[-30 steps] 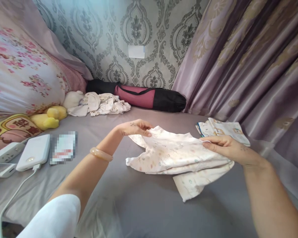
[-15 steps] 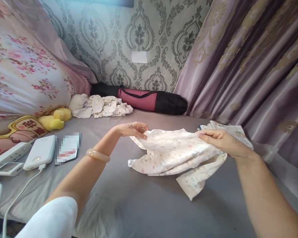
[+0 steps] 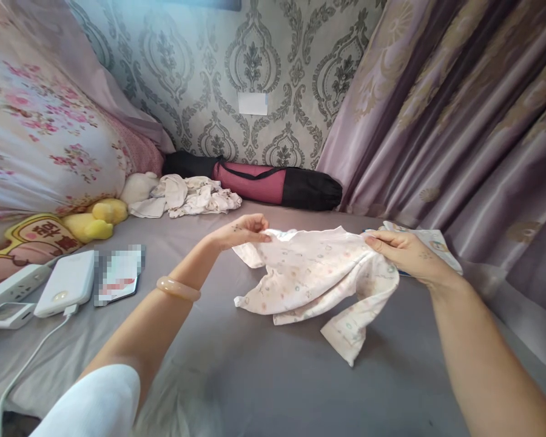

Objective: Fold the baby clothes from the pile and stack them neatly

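Note:
A small white baby top (image 3: 309, 267) with a pale print is stretched between my two hands over the grey sheet. My left hand (image 3: 246, 232) pinches its upper left edge near the shoulder. At the opposite shoulder, my right hand (image 3: 400, 252) grips the cloth between thumb and fingers. One sleeve hangs down below my right hand toward the bed; the lower hem droops in folds. Behind my right hand lies a folded printed cloth (image 3: 439, 243), partly hidden by the hand.
Crumpled baby clothes (image 3: 195, 195) lie at the back beside a black and pink rolled bag (image 3: 255, 182). To the left are a yellow plush toy (image 3: 97, 220), a power strip (image 3: 11, 288), a white power bank (image 3: 66, 284) with its cable, and a blurred-out card-like item (image 3: 121, 274).
My left hand has risen slightly, lifting the top's upper edge. The fabric is spread more, with the neckline showing and the right sleeve hanging more freely.

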A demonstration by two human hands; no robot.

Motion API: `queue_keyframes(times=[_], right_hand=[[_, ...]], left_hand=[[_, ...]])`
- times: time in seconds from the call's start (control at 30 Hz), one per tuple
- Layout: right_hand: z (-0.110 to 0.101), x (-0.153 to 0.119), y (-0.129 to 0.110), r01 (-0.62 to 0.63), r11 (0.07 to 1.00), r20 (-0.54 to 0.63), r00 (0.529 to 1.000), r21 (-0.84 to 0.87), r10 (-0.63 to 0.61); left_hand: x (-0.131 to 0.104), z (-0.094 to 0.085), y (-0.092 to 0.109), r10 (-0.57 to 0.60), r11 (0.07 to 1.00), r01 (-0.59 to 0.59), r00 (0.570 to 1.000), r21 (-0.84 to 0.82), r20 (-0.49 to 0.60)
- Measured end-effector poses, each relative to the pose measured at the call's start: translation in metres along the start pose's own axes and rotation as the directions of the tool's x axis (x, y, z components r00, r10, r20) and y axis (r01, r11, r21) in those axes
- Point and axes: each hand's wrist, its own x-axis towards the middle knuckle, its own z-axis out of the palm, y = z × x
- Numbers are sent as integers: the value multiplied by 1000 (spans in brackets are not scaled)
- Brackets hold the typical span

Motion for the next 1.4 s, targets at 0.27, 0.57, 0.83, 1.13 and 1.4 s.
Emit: queue_keyframes(times=[0.27, 0.57, 0.83, 1.13, 1.4], right_hand=[[-1, 14, -10, 151, 988, -125, 982, 45, -144], [-3, 46, -35, 348, 937, -463, 828, -20, -317], [-3, 39, -51, 291, 934, -357, 912, 208, -204], [-1, 30, -58, 166, 938, -264, 961, 303, -85], [1, 60, -50, 314, 945, -376, 889, 85, -262]], left_hand=[[15, -7, 39, 460, 837, -288, 831, 465, -314], [26, -25, 92, 649, 620, -235, 690, 749, -321], [9, -28, 97, 271, 941, -150, 869, 303, -414], [6, -27, 90, -139, 989, 145, 909, -14, -392], [24, -32, 89, 319, 930, -179, 828, 321, -462]])
